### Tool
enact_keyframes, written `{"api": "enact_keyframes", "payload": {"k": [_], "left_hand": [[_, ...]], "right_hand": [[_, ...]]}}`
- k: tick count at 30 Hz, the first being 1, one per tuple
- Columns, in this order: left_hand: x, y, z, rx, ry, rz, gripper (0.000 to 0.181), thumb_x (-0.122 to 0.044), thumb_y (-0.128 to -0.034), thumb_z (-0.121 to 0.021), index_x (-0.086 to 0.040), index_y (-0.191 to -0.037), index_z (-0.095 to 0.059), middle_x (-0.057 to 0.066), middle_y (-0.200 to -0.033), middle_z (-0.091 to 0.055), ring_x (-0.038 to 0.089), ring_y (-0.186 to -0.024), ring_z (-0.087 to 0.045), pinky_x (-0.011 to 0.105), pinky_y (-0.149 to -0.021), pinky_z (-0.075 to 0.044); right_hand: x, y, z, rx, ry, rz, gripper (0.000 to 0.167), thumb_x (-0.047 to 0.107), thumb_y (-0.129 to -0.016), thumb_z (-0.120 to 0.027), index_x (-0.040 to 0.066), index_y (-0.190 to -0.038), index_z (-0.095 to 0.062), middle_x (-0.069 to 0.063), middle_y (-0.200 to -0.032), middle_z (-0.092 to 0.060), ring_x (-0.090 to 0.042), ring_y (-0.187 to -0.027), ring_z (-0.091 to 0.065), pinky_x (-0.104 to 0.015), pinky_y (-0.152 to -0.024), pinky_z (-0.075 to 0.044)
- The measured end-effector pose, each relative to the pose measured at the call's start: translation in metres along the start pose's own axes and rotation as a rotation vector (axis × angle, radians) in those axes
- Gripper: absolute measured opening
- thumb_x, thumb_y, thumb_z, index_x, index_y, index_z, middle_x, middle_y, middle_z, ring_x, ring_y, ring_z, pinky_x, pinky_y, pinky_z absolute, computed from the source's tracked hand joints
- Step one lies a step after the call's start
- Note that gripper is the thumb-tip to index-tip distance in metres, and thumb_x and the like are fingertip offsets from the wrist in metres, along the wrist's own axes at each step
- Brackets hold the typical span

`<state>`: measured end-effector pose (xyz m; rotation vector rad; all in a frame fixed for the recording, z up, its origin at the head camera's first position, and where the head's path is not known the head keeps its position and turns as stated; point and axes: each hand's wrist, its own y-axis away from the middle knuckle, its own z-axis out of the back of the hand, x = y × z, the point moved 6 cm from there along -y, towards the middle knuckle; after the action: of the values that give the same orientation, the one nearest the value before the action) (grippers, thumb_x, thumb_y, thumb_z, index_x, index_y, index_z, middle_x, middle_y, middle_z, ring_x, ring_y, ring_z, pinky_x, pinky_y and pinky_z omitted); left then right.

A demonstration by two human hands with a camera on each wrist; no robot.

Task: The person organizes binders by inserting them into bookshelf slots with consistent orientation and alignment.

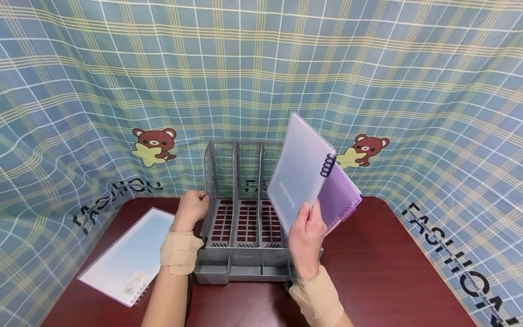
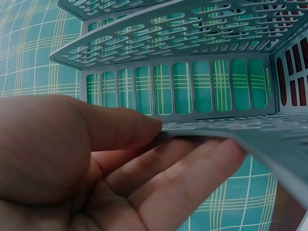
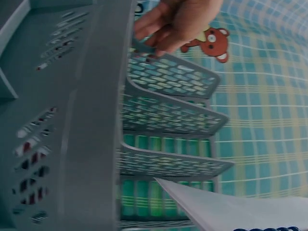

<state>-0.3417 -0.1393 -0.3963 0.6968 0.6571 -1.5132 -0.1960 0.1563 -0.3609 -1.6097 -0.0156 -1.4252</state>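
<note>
A grey plastic desk file organizer (image 1: 247, 252) stands on the table, with upright perforated dividers. My left hand (image 1: 191, 210) pinches the edge of its left side panel (image 2: 207, 126), thumb inside and fingers outside. In my right hand (image 1: 307, 231) I grip a spiral notebook (image 1: 300, 163) with a frosted pale cover and black coil, tilted over the organizer's right side. Behind it shows a purple spiral notebook (image 1: 339, 197); whether I hold that one too, I cannot tell. A corner of the pale notebook shows by the dividers in the right wrist view.
Another spiral notebook (image 1: 136, 259), pale blue-white with a barcode label, lies flat at the left of the dark red table (image 1: 384, 272). Small open compartments (image 1: 245, 271) line the organizer's front. Plaid fabric (image 1: 261, 59) with printed bears hangs around the table.
</note>
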Motion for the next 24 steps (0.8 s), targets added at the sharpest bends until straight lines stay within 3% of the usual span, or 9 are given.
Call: {"api": "enact_keyframes", "payload": {"k": [11,14,16,18,24], "left_hand": [[-0.001,-0.001,-0.002,-0.015,-0.025,0.005,0.044,-0.014,-0.1101,-0.044,0.007,-0.148,-0.051,0.002,-0.054,-0.044,0.011,-0.042,-0.032,0.03,-0.048,-0.036],[-0.001,-0.001,-0.001,-0.026,-0.027,-0.013,0.034,-0.014,-0.1101,-0.044,0.007,-0.12,-0.068,0.0,-0.053,-0.036,0.012,-0.043,-0.03,0.03,-0.048,-0.034],[-0.001,0.0,0.0,-0.041,-0.021,-0.019,0.03,-0.013,-0.1098,-0.045,0.002,-0.103,-0.069,-0.001,-0.052,-0.033,0.013,-0.043,-0.029,0.031,-0.047,-0.033],[0.0,0.001,0.001,-0.05,-0.024,-0.028,0.034,-0.014,-0.1099,-0.044,-0.002,-0.082,-0.06,-0.001,-0.052,-0.032,0.013,-0.043,-0.029,0.031,-0.047,-0.032],[-0.003,-0.001,0.0,-0.066,-0.017,-0.065,0.046,-0.013,-0.1098,-0.045,-0.014,-0.064,-0.039,-0.002,-0.052,-0.031,0.013,-0.043,-0.028,0.03,-0.047,-0.031]], "right_hand": [[-0.028,0.009,-0.029,0.01,-0.001,-0.063,0.024,0.021,-0.109,-0.049,0.01,-0.124,-0.065,-0.019,-0.108,-0.075,-0.039,-0.093,-0.072,-0.058,-0.074,-0.053],[-0.034,0.013,-0.038,0.004,-0.001,-0.064,0.028,0.02,-0.11,-0.049,0.013,-0.131,-0.064,-0.019,-0.112,-0.075,-0.039,-0.097,-0.072,-0.057,-0.077,-0.054],[-0.038,0.017,-0.043,0.002,-0.004,-0.063,0.03,0.018,-0.11,-0.048,0.015,-0.136,-0.063,-0.019,-0.116,-0.074,-0.039,-0.1,-0.072,-0.058,-0.079,-0.055],[-0.041,0.02,-0.048,0.003,-0.003,-0.066,0.032,0.017,-0.109,-0.048,0.015,-0.138,-0.063,-0.019,-0.119,-0.074,-0.039,-0.102,-0.072,-0.059,-0.081,-0.055],[-0.046,0.026,-0.059,0.029,-0.005,-0.098,0.036,0.014,-0.109,-0.048,0.016,-0.143,-0.06,-0.019,-0.125,-0.072,-0.04,-0.109,-0.07,-0.059,-0.087,-0.053]]}}
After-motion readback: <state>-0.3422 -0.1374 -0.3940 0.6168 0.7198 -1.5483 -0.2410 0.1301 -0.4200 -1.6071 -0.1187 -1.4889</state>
